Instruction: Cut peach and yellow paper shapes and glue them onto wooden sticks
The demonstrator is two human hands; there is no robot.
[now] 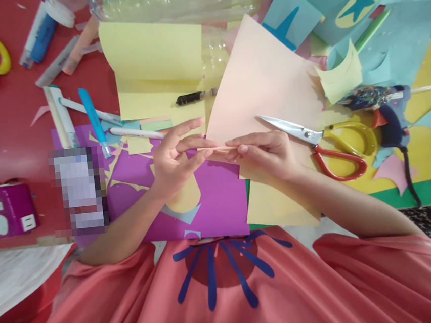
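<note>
Above the lower edge of a large pale-peach sheet of paper (256, 71), I see both bare hands meet around a narrow folded strip of peach paper (216, 149), which is held almost level between them. My left hand (172, 165) pinches the left end of this strip between the thumb and the fingers in front, while its upper finger is spread away. My right hand (271, 153) pinches the right end, the thumb and the forefinger being pressed together on it; its lower fingers are curled, and I cannot tell if they touch the paper. Just beside the right hand lie metal scissors with one yellow and one red handle (314, 135), their blades resting on the large sheet. Beneath the left hand is a bright purple sheet (222, 196) with cut paper scraps on it. Farther right lies a dark blue glue gun (392, 121).
</note>
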